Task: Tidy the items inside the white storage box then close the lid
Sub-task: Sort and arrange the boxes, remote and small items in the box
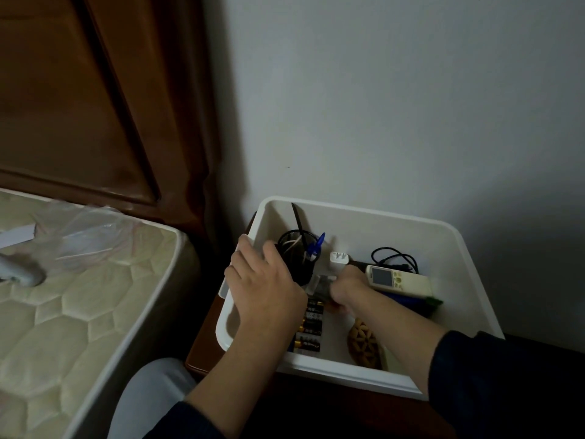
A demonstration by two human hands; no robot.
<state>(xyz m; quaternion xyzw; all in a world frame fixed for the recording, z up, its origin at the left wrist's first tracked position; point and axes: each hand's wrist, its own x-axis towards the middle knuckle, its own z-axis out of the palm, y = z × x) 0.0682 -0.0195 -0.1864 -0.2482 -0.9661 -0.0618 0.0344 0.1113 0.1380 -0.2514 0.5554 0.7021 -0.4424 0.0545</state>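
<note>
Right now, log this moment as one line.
left hand on black pen cup | right hand among items in white box | lid not on

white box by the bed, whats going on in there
A person is sorting the contents of an open white storage box that sits beside a mattress. The left hand holds a black pen cup in the box's far left corner. The right hand reaches into the middle and grips something small and clear; what it is cannot be told. Batteries, a white charger plug, a remote, a black cable and a round wooden piece lie inside. No lid is visible.
</note>
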